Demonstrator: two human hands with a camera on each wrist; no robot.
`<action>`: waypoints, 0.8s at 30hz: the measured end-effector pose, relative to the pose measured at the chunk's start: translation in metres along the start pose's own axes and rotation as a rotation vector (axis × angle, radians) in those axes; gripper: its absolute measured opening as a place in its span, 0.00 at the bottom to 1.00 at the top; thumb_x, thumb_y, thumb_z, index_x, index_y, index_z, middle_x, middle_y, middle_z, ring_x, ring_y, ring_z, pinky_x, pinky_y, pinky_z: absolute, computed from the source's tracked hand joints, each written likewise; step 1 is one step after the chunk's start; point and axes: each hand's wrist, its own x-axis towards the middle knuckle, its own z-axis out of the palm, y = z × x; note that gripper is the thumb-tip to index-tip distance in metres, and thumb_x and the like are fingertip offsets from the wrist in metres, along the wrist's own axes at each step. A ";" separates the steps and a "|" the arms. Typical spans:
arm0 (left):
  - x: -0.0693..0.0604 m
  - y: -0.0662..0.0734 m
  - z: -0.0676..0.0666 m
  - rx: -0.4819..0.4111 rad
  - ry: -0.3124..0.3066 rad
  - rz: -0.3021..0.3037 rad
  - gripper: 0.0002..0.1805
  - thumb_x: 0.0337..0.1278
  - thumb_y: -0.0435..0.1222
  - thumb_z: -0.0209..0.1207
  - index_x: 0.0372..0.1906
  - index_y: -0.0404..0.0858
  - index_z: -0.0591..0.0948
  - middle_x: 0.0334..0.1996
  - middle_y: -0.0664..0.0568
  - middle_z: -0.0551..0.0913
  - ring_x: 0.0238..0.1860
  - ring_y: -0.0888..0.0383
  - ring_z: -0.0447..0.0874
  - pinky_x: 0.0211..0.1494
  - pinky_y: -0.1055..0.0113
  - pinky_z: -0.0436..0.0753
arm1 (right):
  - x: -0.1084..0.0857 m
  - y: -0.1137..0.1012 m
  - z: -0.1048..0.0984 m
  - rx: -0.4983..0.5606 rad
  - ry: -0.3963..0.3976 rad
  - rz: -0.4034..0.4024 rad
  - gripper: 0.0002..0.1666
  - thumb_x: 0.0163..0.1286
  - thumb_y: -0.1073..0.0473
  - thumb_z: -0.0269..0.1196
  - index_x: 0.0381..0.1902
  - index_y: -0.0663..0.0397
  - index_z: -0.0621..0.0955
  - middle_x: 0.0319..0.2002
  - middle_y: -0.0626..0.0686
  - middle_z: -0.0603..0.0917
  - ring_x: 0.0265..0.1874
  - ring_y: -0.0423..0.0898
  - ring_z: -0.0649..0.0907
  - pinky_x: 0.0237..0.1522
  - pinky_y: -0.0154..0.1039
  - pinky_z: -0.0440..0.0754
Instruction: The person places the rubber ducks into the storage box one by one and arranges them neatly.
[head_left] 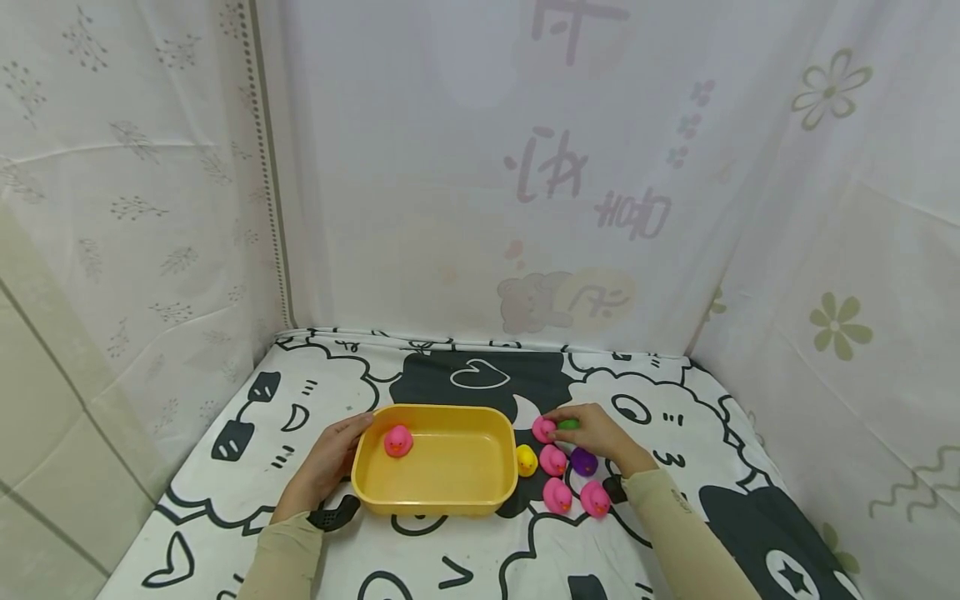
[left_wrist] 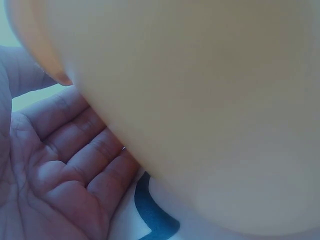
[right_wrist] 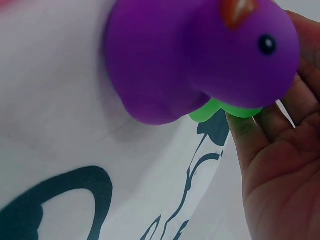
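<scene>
A yellow rectangular tray [head_left: 435, 508] stands at the middle, with a pink rubber duck [head_left: 398, 442] inside at its left. My left hand [head_left: 335, 457] holds the tray's left side; the left wrist view has its thumb at the rim and its fingers along the outer wall [left_wrist: 200, 125]. To the right of the tray, my right hand [head_left: 597, 432] holds a green duck [head_left: 568, 424] between thumb and fingers. Its fingertips reach beside a pink duck [head_left: 543, 429]. Nearer to me, a purple duck [head_left: 583, 462] hides part of the grip in the right wrist view.
Beside the tray's right wall sit a yellow duck [head_left: 527, 460] and more pink ducks [head_left: 553, 460]. A dark object [head_left: 615, 488] lies under the right wrist. Patterned cloth [head_left: 450, 567] covers the table, and white curtains [head_left: 420, 167] hang around it.
</scene>
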 end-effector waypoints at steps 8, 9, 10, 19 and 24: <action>0.002 -0.001 0.000 -0.003 -0.002 0.005 0.38 0.70 0.58 0.54 0.72 0.35 0.69 0.66 0.40 0.75 0.52 0.50 0.84 0.53 0.61 0.85 | -0.001 0.000 -0.001 0.021 0.011 -0.009 0.17 0.63 0.51 0.73 0.50 0.37 0.88 0.49 0.45 0.87 0.53 0.50 0.83 0.54 0.50 0.84; 0.002 -0.001 0.000 -0.007 0.003 0.003 0.38 0.70 0.58 0.55 0.72 0.35 0.70 0.66 0.40 0.76 0.52 0.50 0.84 0.53 0.60 0.85 | -0.001 0.000 -0.001 0.020 0.014 -0.011 0.17 0.63 0.51 0.73 0.50 0.37 0.89 0.49 0.45 0.87 0.53 0.51 0.83 0.54 0.50 0.84; 0.002 -0.001 0.000 -0.004 0.000 0.005 0.38 0.70 0.58 0.54 0.72 0.35 0.70 0.66 0.40 0.75 0.52 0.50 0.84 0.53 0.60 0.85 | -0.001 0.000 -0.001 0.018 0.018 -0.012 0.17 0.63 0.51 0.73 0.50 0.37 0.89 0.49 0.45 0.87 0.53 0.51 0.83 0.54 0.50 0.84; 0.003 -0.001 0.001 0.008 0.011 0.002 0.36 0.72 0.57 0.52 0.72 0.36 0.70 0.67 0.40 0.74 0.56 0.49 0.82 0.56 0.60 0.84 | -0.001 0.000 0.001 0.030 0.029 0.020 0.17 0.60 0.48 0.75 0.49 0.36 0.89 0.45 0.41 0.88 0.51 0.49 0.83 0.55 0.52 0.83; 0.002 -0.002 0.001 0.010 0.012 0.005 0.37 0.70 0.58 0.53 0.72 0.36 0.71 0.68 0.40 0.74 0.56 0.49 0.81 0.57 0.59 0.83 | -0.001 -0.001 0.002 0.017 0.027 -0.022 0.18 0.62 0.48 0.74 0.50 0.40 0.88 0.43 0.42 0.88 0.48 0.47 0.83 0.53 0.51 0.84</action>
